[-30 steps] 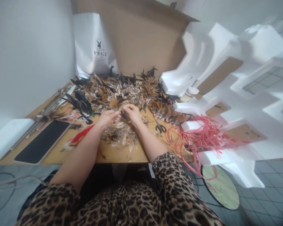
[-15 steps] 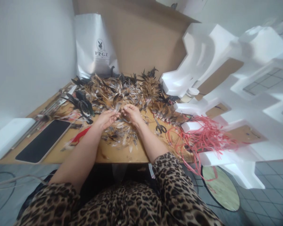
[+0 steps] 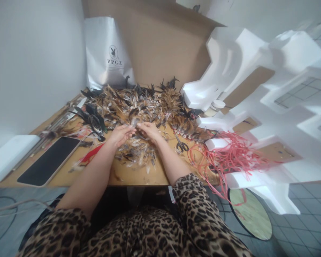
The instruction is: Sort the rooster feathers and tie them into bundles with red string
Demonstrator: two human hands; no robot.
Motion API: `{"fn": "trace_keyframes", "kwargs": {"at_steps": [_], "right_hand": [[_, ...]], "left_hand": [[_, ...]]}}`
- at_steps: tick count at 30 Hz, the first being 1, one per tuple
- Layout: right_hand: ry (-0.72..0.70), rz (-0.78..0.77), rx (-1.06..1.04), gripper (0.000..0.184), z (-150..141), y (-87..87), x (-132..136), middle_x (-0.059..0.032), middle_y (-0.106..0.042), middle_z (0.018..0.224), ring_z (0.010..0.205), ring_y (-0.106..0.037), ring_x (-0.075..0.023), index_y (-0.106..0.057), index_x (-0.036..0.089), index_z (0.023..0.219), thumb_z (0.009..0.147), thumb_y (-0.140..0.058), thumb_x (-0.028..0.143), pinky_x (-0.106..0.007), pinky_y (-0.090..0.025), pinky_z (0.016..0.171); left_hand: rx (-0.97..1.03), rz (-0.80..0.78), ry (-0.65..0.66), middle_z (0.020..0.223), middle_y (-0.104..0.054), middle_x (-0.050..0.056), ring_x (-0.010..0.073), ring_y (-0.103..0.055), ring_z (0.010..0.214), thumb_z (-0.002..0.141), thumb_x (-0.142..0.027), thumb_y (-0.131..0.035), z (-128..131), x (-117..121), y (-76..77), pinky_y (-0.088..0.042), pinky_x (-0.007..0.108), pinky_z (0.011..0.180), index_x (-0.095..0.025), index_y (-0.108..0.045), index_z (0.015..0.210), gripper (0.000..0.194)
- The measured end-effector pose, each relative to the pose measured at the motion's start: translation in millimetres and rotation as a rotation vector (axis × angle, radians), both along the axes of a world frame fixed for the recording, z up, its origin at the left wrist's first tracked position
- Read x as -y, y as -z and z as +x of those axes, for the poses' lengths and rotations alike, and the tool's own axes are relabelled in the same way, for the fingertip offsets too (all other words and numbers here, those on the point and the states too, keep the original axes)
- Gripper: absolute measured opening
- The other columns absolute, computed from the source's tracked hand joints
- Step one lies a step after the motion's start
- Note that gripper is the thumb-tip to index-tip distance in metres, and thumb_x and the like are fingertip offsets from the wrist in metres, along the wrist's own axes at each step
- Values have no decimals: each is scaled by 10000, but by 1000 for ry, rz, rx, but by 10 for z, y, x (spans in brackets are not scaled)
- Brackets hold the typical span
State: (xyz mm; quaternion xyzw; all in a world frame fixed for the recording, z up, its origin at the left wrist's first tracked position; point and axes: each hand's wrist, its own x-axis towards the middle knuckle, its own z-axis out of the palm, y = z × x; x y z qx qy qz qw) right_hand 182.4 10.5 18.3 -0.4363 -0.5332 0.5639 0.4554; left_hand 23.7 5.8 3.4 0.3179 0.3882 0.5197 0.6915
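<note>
Fingers pinched, my left hand (image 3: 122, 135) holds a feather (image 3: 134, 122) whose pale, fluffy part shows above the fingertips. My right hand (image 3: 149, 130) is closed too, its thumb and forefinger touching the base of the same feather right beside the left fingertips. Brown and black feathers (image 3: 117, 100) lie heaped just beyond both hands. Below them, loose feathers and fluff (image 3: 137, 153) are scattered over the wooden tabletop (image 3: 139, 177). Bundled brown feathers (image 3: 171, 101) stand at the right of the heap.
Scissors (image 3: 182, 144) lie right of my right forearm, near a tangle of red strings (image 3: 230, 153). White foam pieces (image 3: 227, 64) fill the right side. At left are a phone (image 3: 49, 160), a white box (image 3: 12, 155) and dark feathers (image 3: 92, 117). A silver bag (image 3: 101, 43) stands behind.
My right hand has shifted slightly left, closing the small gap to my left fingertips. The left hand has stayed nearly in place.
</note>
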Motion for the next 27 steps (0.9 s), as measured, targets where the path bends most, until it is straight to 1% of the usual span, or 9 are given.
{"fn": "trace_keyframes", "kwargs": {"at_steps": [2,5,8,14,16,19,21,24,27], "right_hand": [[17,-18,-43,381,-54,6,29,74,-461,441,372,-311,-20,-577,147,657,592,-707,500,-174,-188,381],[39,-30,-119,374,-106,11,54,89,-433,415,365,-283,-21,-564,153,675,549,-740,458,-179,-171,383],[72,-11,-140,363,-123,27,46,88,-432,420,383,-295,-23,-550,151,649,532,-747,432,-178,-193,398],[116,59,-76,333,-118,68,19,69,-484,473,430,-358,-36,-528,156,593,546,-732,415,-180,-258,432],[113,51,-76,335,-120,54,30,69,-482,470,428,-357,-35,-524,157,584,543,-737,413,-180,-258,432],[67,4,-116,340,-121,13,54,74,-470,450,407,-335,-30,-541,155,611,544,-740,422,-181,-239,420],[40,-19,-153,348,-113,-4,60,64,-506,473,402,-341,-28,-559,150,640,538,-744,426,-181,-235,415],[29,-22,-168,354,-97,3,47,44,-565,529,409,-356,-26,-568,145,655,528,-750,421,-178,-233,410],[43,2,-145,338,-93,33,30,52,-546,511,411,-354,-26,-565,146,653,539,-745,409,-176,-236,413]], "left_hand": [[-17,7,25,645,-676,84,62,-600,497,759,-98,-618,3,10,3,-465,122,476,-53,-640,685,90],[-43,6,78,642,-678,82,64,-602,500,768,-97,-605,6,25,1,-463,126,479,-53,-655,715,86],[-61,7,108,661,-684,88,63,-598,498,769,-99,-603,14,36,-7,-459,128,475,-53,-663,722,88],[-101,10,141,680,-688,101,63,-594,497,753,-113,-625,20,64,-27,-466,130,476,-50,-668,691,98],[-113,19,147,664,-683,96,63,-589,493,748,-116,-631,14,67,-25,-463,129,471,-54,-666,672,104],[-121,34,157,628,-669,79,58,-579,485,740,-128,-643,6,57,-13,-457,126,466,-65,-662,650,112],[-122,40,163,605,-658,67,55,-570,477,734,-138,-652,4,47,-5,-452,125,463,-70,-661,643,114],[-120,41,167,597,-651,62,52,-564,477,731,-146,-656,6,40,-2,-445,126,465,-69,-662,652,110],[-131,42,157,605,-653,68,53,-560,476,731,-146,-653,15,48,-7,-444,133,471,-69,-657,652,110]]}}
